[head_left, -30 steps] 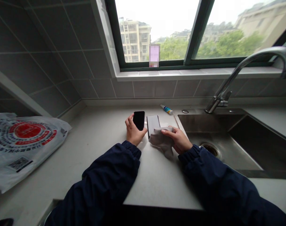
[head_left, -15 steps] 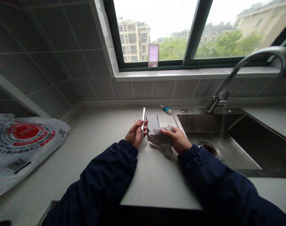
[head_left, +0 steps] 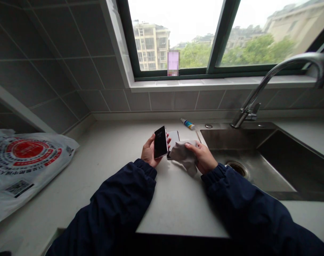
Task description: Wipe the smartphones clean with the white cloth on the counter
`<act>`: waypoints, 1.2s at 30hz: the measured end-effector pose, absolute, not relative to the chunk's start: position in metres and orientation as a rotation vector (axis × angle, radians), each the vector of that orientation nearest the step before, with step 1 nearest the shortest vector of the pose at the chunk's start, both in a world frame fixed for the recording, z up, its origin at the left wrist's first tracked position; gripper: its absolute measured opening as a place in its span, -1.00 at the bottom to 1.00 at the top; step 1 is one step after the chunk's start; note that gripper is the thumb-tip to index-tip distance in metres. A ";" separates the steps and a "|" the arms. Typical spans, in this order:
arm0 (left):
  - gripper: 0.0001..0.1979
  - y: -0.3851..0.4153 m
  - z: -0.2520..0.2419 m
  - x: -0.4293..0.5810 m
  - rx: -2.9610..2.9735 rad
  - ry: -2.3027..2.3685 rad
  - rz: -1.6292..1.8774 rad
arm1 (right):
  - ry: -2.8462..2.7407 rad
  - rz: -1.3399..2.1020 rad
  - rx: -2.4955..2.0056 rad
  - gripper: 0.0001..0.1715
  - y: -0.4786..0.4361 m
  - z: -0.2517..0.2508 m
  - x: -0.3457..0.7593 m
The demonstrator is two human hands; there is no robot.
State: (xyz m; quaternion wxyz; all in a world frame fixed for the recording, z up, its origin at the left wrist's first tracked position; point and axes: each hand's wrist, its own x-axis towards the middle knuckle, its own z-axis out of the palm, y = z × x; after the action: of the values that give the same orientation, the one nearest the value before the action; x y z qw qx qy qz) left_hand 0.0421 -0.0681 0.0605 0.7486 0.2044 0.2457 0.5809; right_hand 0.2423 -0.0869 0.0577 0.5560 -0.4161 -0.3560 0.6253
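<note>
My left hand (head_left: 149, 150) grips a smartphone (head_left: 160, 142) by its sides, the dark glossy screen tilted up towards me. Thumb and fingers of my right hand (head_left: 203, 156) pinch a crumpled grey cloth (head_left: 185, 153), whose loose end hangs over the counter. Behind the cloth a flat, light-faced rectangular thing with a dark edge (head_left: 174, 135) lies on the counter; the cloth and the phone hide part of it. The cloth and the phone are a little apart.
A blue, yellow and white tube (head_left: 187, 123) lies near the back of the white counter (head_left: 119, 149). To the right are a steel sink (head_left: 268, 174) and a curved chrome tap (head_left: 260, 85). A white plastic bag with red print (head_left: 31, 163) rests at the left. A window stands behind.
My left hand has turned the phone from edge-on to show its dark screen. The cloth in my right hand has shifted only slightly.
</note>
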 end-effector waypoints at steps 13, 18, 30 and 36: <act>-0.34 -0.085 0.059 0.052 0.488 0.482 1.029 | -0.784 1.118 -0.956 -0.53 -0.075 0.056 0.254; -0.30 -0.096 0.055 0.065 0.584 0.447 0.889 | -1.456 0.756 -0.979 -0.44 -0.094 0.058 0.250; -0.32 -0.094 0.052 0.078 0.461 0.413 1.033 | -2.399 0.448 -0.828 -0.19 -0.095 0.043 0.246; -0.33 -0.095 0.052 0.079 0.538 0.378 1.024 | -2.414 0.370 -0.911 -0.15 -0.094 0.039 0.246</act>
State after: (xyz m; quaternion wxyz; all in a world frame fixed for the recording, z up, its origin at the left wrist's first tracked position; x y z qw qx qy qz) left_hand 0.0785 -0.0953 0.0517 0.8205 0.2529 0.1775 0.4810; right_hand 0.2462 -0.0941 0.0394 0.2645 -0.3369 -0.8932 0.1370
